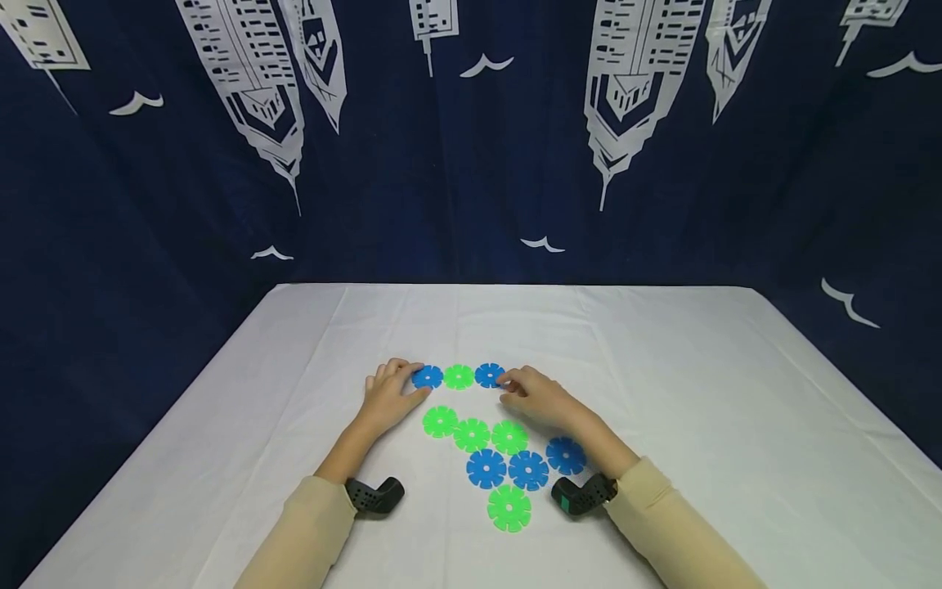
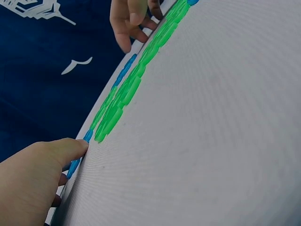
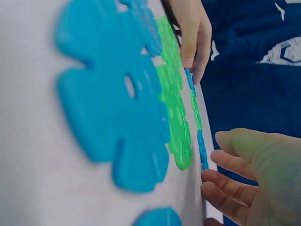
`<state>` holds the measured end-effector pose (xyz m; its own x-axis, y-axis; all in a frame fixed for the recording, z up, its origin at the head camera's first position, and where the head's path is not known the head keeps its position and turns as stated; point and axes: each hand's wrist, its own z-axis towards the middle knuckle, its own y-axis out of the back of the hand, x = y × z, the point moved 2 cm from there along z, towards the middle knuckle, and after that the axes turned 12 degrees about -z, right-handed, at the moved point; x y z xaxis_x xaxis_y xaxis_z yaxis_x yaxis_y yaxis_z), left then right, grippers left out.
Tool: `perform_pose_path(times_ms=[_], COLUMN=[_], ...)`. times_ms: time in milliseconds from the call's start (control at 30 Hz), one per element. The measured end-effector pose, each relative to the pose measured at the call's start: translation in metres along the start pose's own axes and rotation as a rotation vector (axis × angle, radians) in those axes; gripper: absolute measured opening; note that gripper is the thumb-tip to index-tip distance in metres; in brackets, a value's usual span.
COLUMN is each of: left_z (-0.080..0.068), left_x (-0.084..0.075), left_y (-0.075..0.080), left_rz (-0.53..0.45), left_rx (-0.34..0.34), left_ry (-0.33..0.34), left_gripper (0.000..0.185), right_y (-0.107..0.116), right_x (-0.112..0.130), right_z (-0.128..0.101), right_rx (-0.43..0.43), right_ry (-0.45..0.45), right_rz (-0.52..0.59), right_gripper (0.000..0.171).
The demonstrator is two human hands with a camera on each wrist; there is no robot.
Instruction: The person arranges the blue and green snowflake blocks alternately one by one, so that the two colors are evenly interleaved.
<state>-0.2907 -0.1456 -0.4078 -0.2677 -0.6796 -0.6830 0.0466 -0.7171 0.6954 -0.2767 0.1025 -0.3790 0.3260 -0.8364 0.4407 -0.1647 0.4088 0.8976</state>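
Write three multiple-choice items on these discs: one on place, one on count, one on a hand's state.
1. Where does the left hand touch?
A. the far row's left blue disc
B. the nearest green disc
C. the table edge

2. How many discs lie flat?
A. six
B. ten
C. thirteen

3. The right hand is
A. lifting a disc high
B. a fist off the table
C. fingertips at the far row's right blue disc

Answers: 1 A, fingers rest on it; 2 B, five blue and five green; 3 C, fingertips meet its edge.

Beige long sleeves [image 1: 309,523], black wrist-worn cameras [image 1: 375,495].
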Motion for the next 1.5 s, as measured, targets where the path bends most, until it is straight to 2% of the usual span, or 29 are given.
perform_pose_path(times_ms=[200,500,767,1200,1500], left_z=[0.000,0.000,0.000,-0.001,0.000], left_x=[-0.001,-0.002,-0.004,-0.002,-0.003], left_y=[-0.001,-0.001,0.000,-0.002,-0.001], left_rz=[0.004,0.014,0.012,0.012,-0.002], left_rx=[-0.003,0.006,0.014,0.013,0.001], left_ry=[-0.001,-0.004,-0.004,0.009,0.004], left_gripper=[0.050,0.050,0.050,0.051,0.051], right_y=[0.002,0.002,-0.001,-0.017,-0.021], right_x=[0.003,0.002,-0.001,-0.007,-0.007], right_z=[-0.017,-0.035,-0.046,-0.050,-0.045], right_rx=[-0.013,0.004,0.010,-0.087,-0.087], right_ry=[0.043,0.070,0.115,0.185,0.135], right_rz=[-0.090,-0.104,-0.112,-0.170,-0.129], right_gripper=[0.029,0.029,0.039,0.044,0.051])
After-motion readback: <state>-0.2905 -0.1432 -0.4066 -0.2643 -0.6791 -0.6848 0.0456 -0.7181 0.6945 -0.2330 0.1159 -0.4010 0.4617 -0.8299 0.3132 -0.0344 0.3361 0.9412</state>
